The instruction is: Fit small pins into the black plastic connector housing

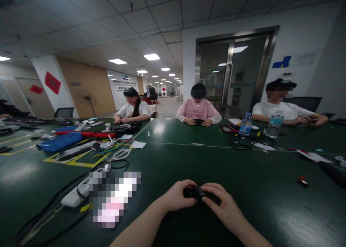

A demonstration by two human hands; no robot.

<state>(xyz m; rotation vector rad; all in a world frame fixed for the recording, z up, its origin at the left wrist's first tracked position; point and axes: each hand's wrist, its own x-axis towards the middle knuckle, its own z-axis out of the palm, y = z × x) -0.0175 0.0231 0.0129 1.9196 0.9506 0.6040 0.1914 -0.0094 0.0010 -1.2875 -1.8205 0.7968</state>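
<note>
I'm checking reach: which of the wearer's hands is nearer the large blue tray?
Left. The left hand is nearer, at the left end of a black object; the right hand is at its right. The tray lies ahead, leftward of both.

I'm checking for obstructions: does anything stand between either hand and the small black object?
Nothing visible does: the left hand grips one end of the small black object, and the right hand touches its other end.
</note>
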